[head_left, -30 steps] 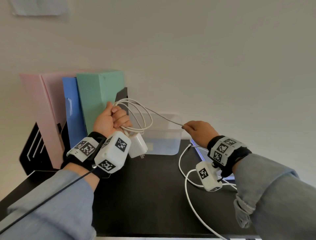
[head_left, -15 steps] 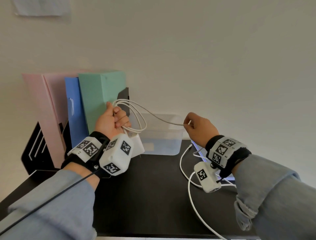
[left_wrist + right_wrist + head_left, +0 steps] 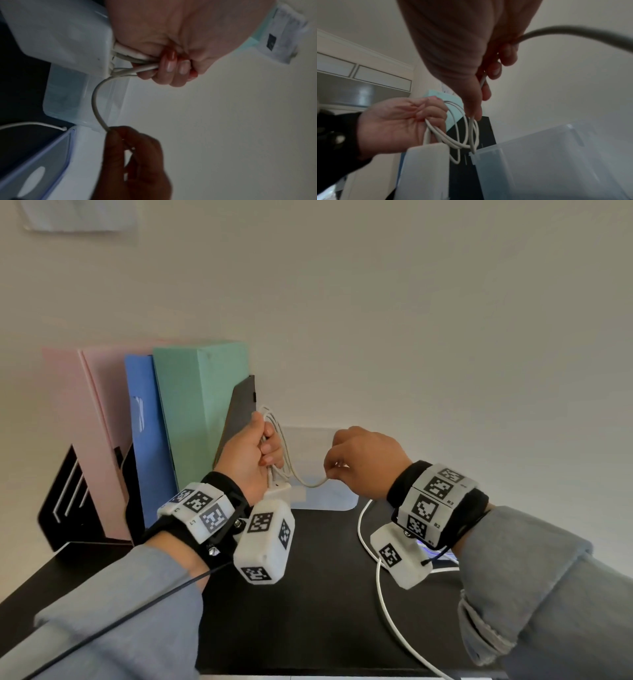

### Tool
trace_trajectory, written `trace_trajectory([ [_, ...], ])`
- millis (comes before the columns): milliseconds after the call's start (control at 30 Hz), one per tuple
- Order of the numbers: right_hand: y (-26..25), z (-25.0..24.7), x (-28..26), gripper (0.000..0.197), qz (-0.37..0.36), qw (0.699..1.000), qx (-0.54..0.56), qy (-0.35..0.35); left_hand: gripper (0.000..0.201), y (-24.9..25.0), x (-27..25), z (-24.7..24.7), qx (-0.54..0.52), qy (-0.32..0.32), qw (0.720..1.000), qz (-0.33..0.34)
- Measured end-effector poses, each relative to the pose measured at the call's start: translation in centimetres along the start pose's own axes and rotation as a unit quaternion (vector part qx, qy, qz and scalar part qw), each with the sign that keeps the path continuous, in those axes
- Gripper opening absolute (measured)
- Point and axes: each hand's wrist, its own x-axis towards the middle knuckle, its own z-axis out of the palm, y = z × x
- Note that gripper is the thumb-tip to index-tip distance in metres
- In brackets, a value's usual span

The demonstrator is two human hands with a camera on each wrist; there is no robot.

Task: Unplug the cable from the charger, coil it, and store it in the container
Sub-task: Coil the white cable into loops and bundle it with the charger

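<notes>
My left hand [image 3: 251,453] grips several loops of the white cable [image 3: 308,482] in a fist. The white charger [image 3: 279,494] hangs just under that fist and still looks joined to the cable. My right hand [image 3: 363,463] pinches the cable a short way to the right, and a slack curve sags between the hands. The left wrist view shows the left hand [image 3: 163,40], the charger [image 3: 60,33] and the cable [image 3: 96,102] running to the right hand [image 3: 137,162]. The clear container [image 3: 342,498] stands just behind both hands. In the right wrist view the loops [image 3: 462,135] hang beside the container [image 3: 556,162].
More white cable [image 3: 368,546] curves over the black table [image 3: 308,611] under my right wrist. A blue-edged lid [image 3: 42,162] lies right of the container. Pink, blue and green folders [image 3: 191,412] stand in a black rack at the left, close to the wall.
My right hand has moved left toward the left hand with the cable, so the taut stretch between them is now a short sagging curve. Both hands have sunk a little.
</notes>
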Motion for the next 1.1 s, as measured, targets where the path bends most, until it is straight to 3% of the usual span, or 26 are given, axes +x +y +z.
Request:
trace_trajectory([
  [133, -0.8, -0.8, 0.2, 0.018, -0.010, 0.999, 0.042, -0.028, 0.043, -0.9, -0.6, 1.2, 0.100, 0.008, 0.995, 0.007],
  [267, -1.4, -1.2, 0.5, 0.018, -0.013, 0.997, 0.055, -0.055, 0.044, -1.5, -1.3, 2.2, 0.114, 0.012, 0.993, -0.012],
  [433, -1.4, -0.7, 0.5, 0.017, 0.001, 0.976, 0.215, -0.026, 0.041, -2.3, -1.6, 3.0, 0.147, 0.002, 0.988, -0.046],
  [600, -1.6, -1.0, 0.6, 0.025, 0.010, 0.967, 0.254, -0.002, 0.035, -2.8, -1.8, 3.3, 0.217, -0.004, 0.975, -0.045],
  [800, -0.9, -1.0, 0.5, 0.033, 0.044, 0.952, 0.301, 0.040, 0.036, -2.5, -1.6, 3.0, 0.211, -0.034, 0.976, -0.044],
  [1000, 1.0, -0.7, 0.1, 0.019, 0.104, 0.944, 0.311, -0.045, 0.034, -1.8, -1.4, 2.0, 0.239, -0.051, 0.969, -0.046],
  [1100, 1.7, -0.6, 0.0, 0.020, 0.111, 0.935, 0.337, 0.003, 0.035, -1.7, -1.4, 1.6, 0.240, -0.067, 0.967, -0.053],
])
